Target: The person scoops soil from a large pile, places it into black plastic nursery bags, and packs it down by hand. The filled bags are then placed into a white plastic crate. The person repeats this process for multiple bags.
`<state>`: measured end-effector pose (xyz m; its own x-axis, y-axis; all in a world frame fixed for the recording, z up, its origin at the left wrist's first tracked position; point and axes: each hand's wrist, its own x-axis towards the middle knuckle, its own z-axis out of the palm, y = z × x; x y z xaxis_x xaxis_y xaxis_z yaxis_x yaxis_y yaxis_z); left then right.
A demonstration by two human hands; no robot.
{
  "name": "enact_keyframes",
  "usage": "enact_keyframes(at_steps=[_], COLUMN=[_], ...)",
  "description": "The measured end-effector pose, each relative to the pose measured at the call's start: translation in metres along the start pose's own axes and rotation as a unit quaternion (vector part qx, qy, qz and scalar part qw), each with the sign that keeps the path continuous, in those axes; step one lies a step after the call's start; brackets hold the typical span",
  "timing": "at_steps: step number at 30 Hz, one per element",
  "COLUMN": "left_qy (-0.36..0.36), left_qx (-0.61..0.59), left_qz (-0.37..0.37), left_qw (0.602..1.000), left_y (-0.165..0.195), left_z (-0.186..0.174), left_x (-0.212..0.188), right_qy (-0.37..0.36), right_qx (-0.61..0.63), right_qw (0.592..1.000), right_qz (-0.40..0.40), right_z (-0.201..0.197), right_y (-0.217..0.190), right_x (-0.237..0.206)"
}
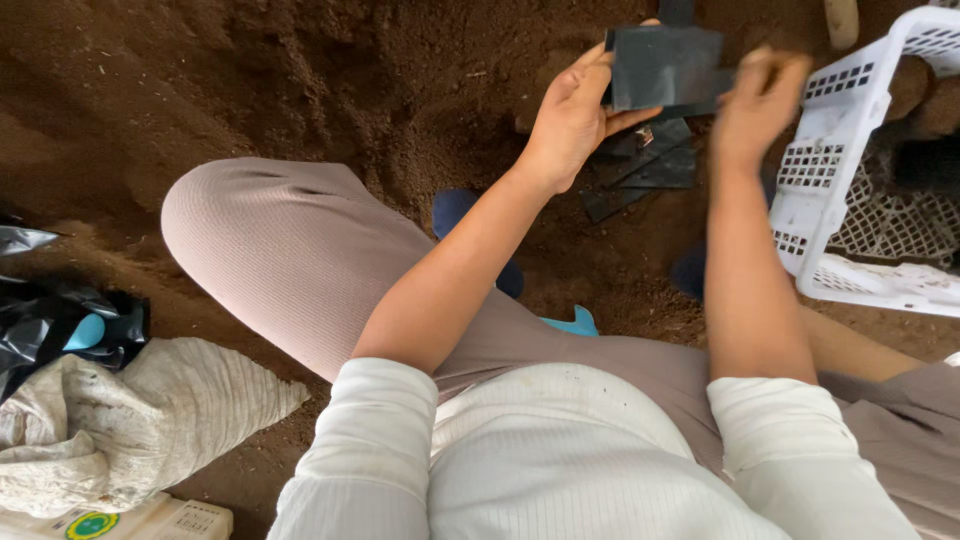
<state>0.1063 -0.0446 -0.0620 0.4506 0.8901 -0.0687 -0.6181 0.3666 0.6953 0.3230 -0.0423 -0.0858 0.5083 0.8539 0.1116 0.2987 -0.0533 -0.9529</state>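
Head view: looks down over the person's own torso, bent knees and both forearms to a floor of loose brown soil [300, 80].
Nearest items: crumpled off-white cloth sack [130, 425] at lower left, black plastic wrapping [60, 325] just behind it with a light blue object showing inside; corner of a pale printed box [150, 520] at the bottom edge.
Clothing: white ribbed sleeves pushed to the elbows, beige trousers; dark blue shoes partly visible on the soil between the legs.
Left hand [570, 125]: closed on the flat black bag [665, 65], thumb beneath and fingers curled round its left edge, holding it off the ground.
Right hand [760, 100]: motion-blurred; lies at the bag's right edge, fingers bent. Whether it pinches the bag or merely brushes it cannot be told.
Black bag, position: held between the two hands, above the soil, roughly level, its longer side running left to right, so the left hand has the firm hold and the right hand meets the opposite end.
Below the hands: small heap of further flat black bags [640, 175] lying on the soil, directly under the held one.
Far right: white perforated plastic crate [850, 120], tilted, just beside the right hand; dark contents inside indistinct.
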Motion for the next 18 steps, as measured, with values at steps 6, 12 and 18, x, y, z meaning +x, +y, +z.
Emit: enact_keyframes(at_steps=[6, 12, 18], left_qy=[0.055, 0.140, 0.159], left_qx=[0.133, 0.179, 0.127], left_qz=[0.134, 0.130, 0.120], left_qw=[0.981, 0.965, 0.972], left_y=[-0.016, -0.015, 0.000], left_z=[0.007, -0.008, 0.001], left_x=[0.008, 0.007, 0.008], right_qy=[-0.172, -0.181, -0.169], right_qx=[0.090, -0.039, 0.192], right_qw=[0.973, 0.974, 0.966], right_qz=[-0.124, -0.130, 0.034], right_z=[-0.010, 0.015, -0.021], right_y=[-0.052, -0.084, -0.094], right_x=[0.008, -0.011, 0.020])
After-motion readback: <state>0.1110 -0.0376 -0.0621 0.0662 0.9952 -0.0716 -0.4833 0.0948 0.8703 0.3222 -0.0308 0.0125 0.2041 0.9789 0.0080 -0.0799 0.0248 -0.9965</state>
